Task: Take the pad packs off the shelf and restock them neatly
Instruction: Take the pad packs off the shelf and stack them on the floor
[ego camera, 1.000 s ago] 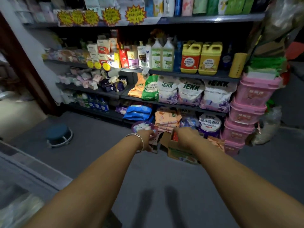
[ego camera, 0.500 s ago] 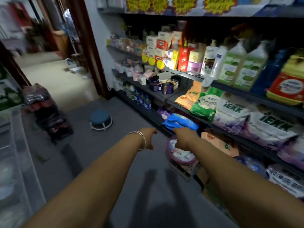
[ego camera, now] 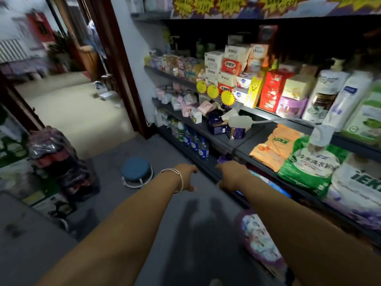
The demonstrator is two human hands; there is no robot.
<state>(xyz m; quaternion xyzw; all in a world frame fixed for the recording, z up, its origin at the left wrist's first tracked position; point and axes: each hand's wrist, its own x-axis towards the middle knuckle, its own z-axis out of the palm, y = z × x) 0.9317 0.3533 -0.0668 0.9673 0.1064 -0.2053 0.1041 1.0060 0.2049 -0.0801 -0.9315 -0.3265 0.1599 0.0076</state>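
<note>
One head-worn view looks forward and down along the shelves (ego camera: 226, 139), close by.

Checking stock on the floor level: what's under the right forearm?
A purple basket of white packs sits beneath the right forearm; the arm covers its far side, so the count is hidden.

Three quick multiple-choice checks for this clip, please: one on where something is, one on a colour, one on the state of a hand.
1. The round stool stands
A. on a shelf
B. on the floor, left of the left hand
C. under the right arm

2. The stool's seat is
A. blue
B. red
C. yellow

3. The right hand is
A. gripping a bottle
B. holding a box
C. holding nothing

Answers: 1 B, it sits on the grey floor beside the shelves. 2 A, its top is blue. 3 C, the fingers hang loose with nothing in them.
</note>
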